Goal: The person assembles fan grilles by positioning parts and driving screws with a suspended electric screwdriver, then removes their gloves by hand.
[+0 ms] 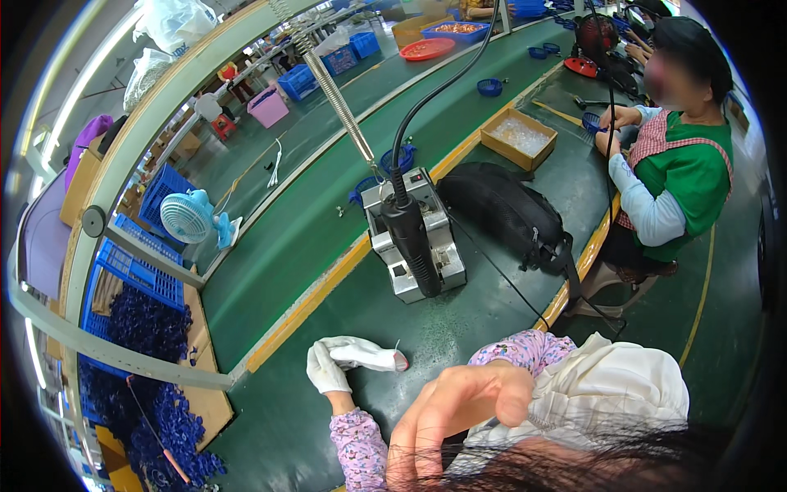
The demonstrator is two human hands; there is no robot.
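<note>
My left hand wears a white glove and is closed over the bench. It grips one end of a second white glove, whose red-edged cuff points right. My right hand is bare and raised close to the camera, its fingers stretched downward and thumb bent. I see nothing in it, though its fingertips run toward the lower edge. Beyond my hands, a black corded hand tool hangs from a coiled spring in front of a grey metal box on the green bench.
A black bag lies right of the metal box, near a carton of clear small parts. A co-worker in green sits at right. Blue baskets lie on the green belt. A fan and dark blue parts are at left.
</note>
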